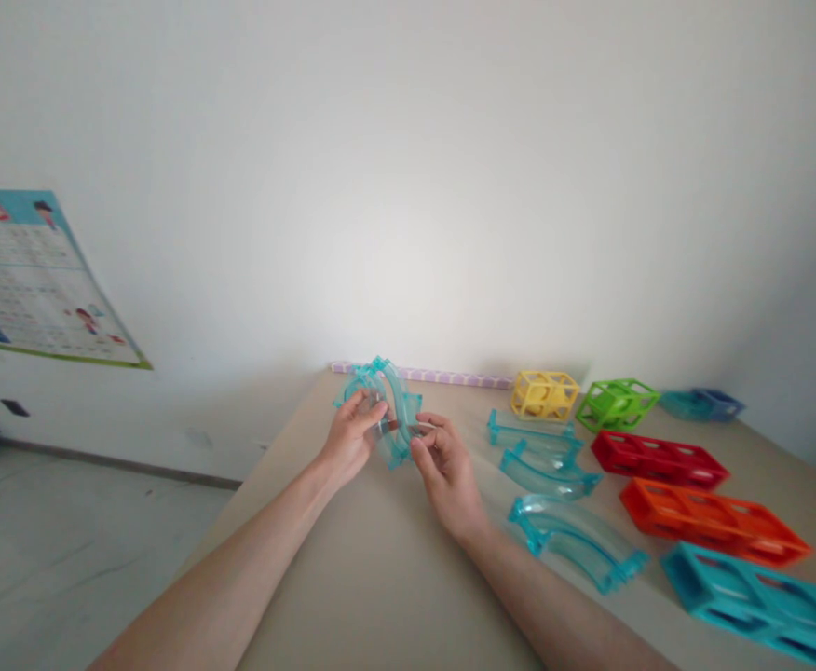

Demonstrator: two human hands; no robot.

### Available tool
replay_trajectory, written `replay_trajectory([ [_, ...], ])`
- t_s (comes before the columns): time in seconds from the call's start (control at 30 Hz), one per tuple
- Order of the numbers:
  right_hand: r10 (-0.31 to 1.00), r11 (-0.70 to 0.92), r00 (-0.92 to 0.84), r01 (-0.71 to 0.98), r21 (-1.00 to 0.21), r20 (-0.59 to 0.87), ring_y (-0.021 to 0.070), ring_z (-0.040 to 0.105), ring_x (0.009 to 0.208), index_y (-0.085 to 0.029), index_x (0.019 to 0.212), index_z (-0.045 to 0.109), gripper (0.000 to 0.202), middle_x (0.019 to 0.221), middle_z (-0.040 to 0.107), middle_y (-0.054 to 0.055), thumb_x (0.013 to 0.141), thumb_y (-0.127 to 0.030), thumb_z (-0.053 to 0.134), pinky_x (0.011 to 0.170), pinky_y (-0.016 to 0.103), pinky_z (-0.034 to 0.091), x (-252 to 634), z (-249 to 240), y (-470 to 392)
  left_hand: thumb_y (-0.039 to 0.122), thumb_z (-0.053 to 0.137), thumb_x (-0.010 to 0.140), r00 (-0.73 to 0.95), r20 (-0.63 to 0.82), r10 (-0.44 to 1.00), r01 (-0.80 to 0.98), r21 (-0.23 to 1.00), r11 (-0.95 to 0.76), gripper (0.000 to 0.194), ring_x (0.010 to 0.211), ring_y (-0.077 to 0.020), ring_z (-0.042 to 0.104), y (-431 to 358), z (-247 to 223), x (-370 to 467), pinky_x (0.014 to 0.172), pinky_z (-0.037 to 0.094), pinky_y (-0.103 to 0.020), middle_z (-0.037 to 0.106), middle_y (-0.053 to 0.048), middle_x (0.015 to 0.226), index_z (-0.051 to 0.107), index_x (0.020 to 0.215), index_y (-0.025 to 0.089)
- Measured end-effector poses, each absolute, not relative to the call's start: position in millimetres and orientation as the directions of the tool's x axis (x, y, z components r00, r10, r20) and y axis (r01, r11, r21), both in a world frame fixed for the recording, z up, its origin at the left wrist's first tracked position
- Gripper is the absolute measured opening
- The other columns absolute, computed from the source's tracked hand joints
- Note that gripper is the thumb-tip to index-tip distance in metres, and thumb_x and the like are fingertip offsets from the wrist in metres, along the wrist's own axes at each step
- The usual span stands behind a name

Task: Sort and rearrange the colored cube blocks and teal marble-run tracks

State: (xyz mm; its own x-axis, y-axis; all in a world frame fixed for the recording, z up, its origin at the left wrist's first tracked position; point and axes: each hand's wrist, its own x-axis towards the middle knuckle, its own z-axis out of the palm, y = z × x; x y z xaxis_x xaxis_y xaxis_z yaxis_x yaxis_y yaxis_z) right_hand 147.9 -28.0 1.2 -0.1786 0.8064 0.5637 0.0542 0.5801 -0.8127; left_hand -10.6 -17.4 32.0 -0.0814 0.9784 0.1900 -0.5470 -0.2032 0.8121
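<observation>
Nearest, at the right: teal lattice block point(750, 610), angled on the tabletop point(380, 578). Alongside, farther left: arched translucent track piece point(590, 531); hold the right forearm clear of its end. Next outward: orange lattice block point(715, 519), then red lattice block point(659, 457), with two curved translucent track pieces point(551, 477) to the left.

At centre: right hand point(450, 471), thumb and fingers pinched on the right edge of the translucent teal track assembly point(401, 410). Left hand point(353, 433): thumb and fingers clamped on the opposite side. Assembly tilted, out over the tabletop; contact with the surface impossible to tell.

Brace with the left hand; make small adjustments with the right. Grip close to the end fittings, not mid-curve, to limit twisting. Align edges squarely before applying pressure. Avoid squeezing the curved walls.

Farther out, at the right: yellow lattice block point(544, 396), green lattice block point(618, 403) and blue part point(719, 405). Along the wall: patterned strip point(450, 377).
</observation>
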Motion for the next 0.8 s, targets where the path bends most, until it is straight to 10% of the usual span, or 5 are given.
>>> replay_trajectory([
  [0.33,0.853,0.455,-0.227,-0.115,-0.883,0.469,0.0184,0.058,0.098,-0.018,0.078,0.058,0.024,0.114,0.055,0.009,0.089,-0.040,0.056,0.079,0.029,0.048,145.3,-0.9,-28.6,0.022,0.081,0.066,-0.017,0.191,0.981,-0.523,0.835,-0.172,0.024,0.071,-0.0134,0.062,-19.5,30.9,-12.1,0.069,0.054,-0.028,0.065,-0.002,0.081,0.067,0.085,0.015],
  [0.5,0.889,0.331,-0.259,-0.204,-0.921,0.377,0.0139,0.054,0.068,-0.019,0.084,0.056,0.025,0.078,0.060,0.001,0.086,-0.043,0.060,0.063,0.026,0.044,145.5,-2.1,-25.5,0.031,0.081,0.066,0.023,0.170,0.985,-0.455,0.879,-0.141,0.028,0.064,-0.0140,0.063,-22.7,30.3,-7.5,0.062,0.052,-0.027,0.066,-0.002,0.075,0.062,0.080,0.016],
  [0.7,0.892,0.301,-0.299,-0.169,-0.939,0.340,0.0117,0.047,0.058,-0.019,0.082,0.055,0.029,0.067,0.052,-0.003,0.082,-0.047,0.062,0.054,0.024,0.038,144.6,1.7,-31.1,0.039,0.078,0.070,-0.234,0.211,0.949,-0.395,0.871,-0.291,0.046,0.067,-0.0135,0.066,-20.5,31.5,-7.6,0.062,0.053,-0.026,0.069,0.001,0.089,0.054,0.108,0.027],
  [0.8,0.878,0.337,-0.320,-0.121,-0.934,0.358,0.0115,0.047,0.059,-0.019,0.082,0.056,0.026,0.070,0.053,-0.002,0.083,-0.044,0.062,0.055,0.024,0.038,143.7,2.3,-33.8,0.042,0.075,0.072,-0.284,0.238,0.929,-0.342,0.880,-0.330,0.033,0.070,-0.0144,0.066,-18.9,33.4,-9.0,0.061,0.054,-0.025,0.069,-0.002,0.088,0.060,0.092,0.019],
])
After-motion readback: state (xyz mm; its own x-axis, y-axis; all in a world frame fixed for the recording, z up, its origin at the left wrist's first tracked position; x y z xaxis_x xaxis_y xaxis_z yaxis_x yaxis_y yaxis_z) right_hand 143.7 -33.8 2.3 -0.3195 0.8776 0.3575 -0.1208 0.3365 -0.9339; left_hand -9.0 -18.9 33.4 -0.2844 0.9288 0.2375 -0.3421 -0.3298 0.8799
